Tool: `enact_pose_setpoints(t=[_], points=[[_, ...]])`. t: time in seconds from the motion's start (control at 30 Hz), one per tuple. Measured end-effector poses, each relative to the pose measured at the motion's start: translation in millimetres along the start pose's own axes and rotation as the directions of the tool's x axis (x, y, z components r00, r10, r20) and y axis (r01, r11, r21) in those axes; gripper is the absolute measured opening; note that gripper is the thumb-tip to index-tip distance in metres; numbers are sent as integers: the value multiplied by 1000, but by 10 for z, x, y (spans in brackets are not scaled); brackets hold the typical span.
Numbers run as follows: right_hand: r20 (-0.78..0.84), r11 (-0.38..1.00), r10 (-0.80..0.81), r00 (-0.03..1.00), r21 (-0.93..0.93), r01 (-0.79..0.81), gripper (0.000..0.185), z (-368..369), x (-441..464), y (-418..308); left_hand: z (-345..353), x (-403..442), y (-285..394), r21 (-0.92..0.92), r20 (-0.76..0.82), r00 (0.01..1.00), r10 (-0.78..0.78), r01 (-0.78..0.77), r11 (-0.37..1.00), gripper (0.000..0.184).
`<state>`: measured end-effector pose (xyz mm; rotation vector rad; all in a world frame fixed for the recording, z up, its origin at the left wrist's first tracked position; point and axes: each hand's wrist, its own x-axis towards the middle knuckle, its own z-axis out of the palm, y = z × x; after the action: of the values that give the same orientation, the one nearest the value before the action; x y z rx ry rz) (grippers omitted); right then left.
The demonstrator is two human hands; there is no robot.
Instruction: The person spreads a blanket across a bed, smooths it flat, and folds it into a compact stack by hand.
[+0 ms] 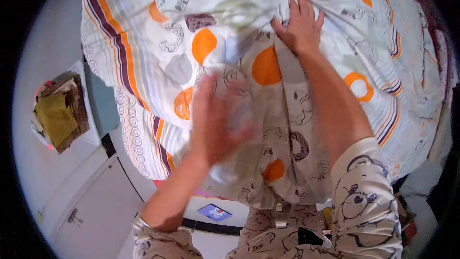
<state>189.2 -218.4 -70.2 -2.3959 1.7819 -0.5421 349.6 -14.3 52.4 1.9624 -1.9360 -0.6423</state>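
- Bedcover (270, 98): spread across most of the view, in front of the person, its near end reaching down to the patterned trousers (256, 232). White ground with orange spots, grey and green patches and line-drawn rings; striped bands ran near its left and right sides. Surface rumpled; near middle part lay in shade.
- Right hand (301, 28): on the far part of the cover, back of the hand upward, fingers spread and thumb held apart from them. Fingertips lay at a gather where several folds met. Whether any cloth was pinched there could not be told.
- Left hand (213, 120): nearer the body, over the left-middle of the cover; blurred. Thumb stood apart from the fingers, nothing seen in the grasp. Contact with the cloth could not be told.
- Sleeves (364, 201): pale, bear-printed, on both forearms.
- Left of the cover: white tray (92, 134) bearing yellowish-brown folded material (56, 115); nearer the person, a white cabinet (103, 199) with a small dark fitting on its front.
- Below the cover's near edge: flat blue-purple item (214, 212) with a cartoon figure, left of the trousers.
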Motion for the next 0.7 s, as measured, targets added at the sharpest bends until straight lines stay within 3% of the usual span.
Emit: enact_pose_setpoints(t=[0.03, 0.07, 0.1, 0.17, 0.2, 0.23, 0.27, 0.3, 0.37, 0.4, 0.43, 0.5, 0.63, 0.7], points=[[-14, 1000, -11, 1000, -24, 11, 72, 8, 61, 12, 83, -162, 198, 160, 235, 972, -14, -24, 987, 83], [-27, 999, -22, 999, -48, 21, 73, -11, 76, 8, 356, -292, 79, 256, 338, 940, -42, -49, 966, 84], [-7, 999, -21, 1000, -37, 21, 73, -47, -5, -11, 585, -390, -62, 283, 288, 956, -47, -38, 958, 86], [305, 991, 84, 949, 74, -112, 78, -236, 78, -15, 747, -285, -237, 292, 226, 974, -32, -37, 956, 89], [311, 992, 84, 947, 63, -109, 78, -357, 36, 31, 769, -295, -268, 301, 186, 982, -20, -37, 953, 88], [435, 835, 68, 898, 467, -290, 74, -501, -70, 76, 786, -352, -267, 320, 143, 989, -17, -30, 947, 87], [536, 493, -5, 844, 736, -465, 69, -630, -196, 117, 813, -395, -260, 318, 143, 989, -28, -20, 948, 87], [433, 345, 48, 900, 839, -421, 74, -690, -407, 148, 829, -367, -290, 304, 131, 991, -22, -19, 953, 87], [226, 630, 27, 974, 753, -192, 75, -865, -1223, 210, 813, -318, -309, 306, 133, 991, -27, -15, 952, 86], [173, 667, -19, 985, 736, -117, 79, -1035, -1733, 233, 805, -342, -267, 294, 130, 991, -21, -18, 956, 86], [249, 852, -78, 965, 519, -65, 82, -1126, -2223, 263, 799, -350, -268, 310, 126, 992, -23, -17, 951, 87], [551, 987, -36, 834, 149, -56, 85, -1374, -2989, 162, 843, -367, -307, 338, 115, 993, -5, -34, 940, 91], [527, 998, 23, 849, -68, 15, 86, -1156, -3419, 157, 883, -364, -297, 386, 103, 994, 22, -60, 921, 92], [449, 999, -35, 893, 9, 35, 86, -1116, -3454, 220, 907, -370, -321, 400, 93, 995, 39, -73, 913, 90]])
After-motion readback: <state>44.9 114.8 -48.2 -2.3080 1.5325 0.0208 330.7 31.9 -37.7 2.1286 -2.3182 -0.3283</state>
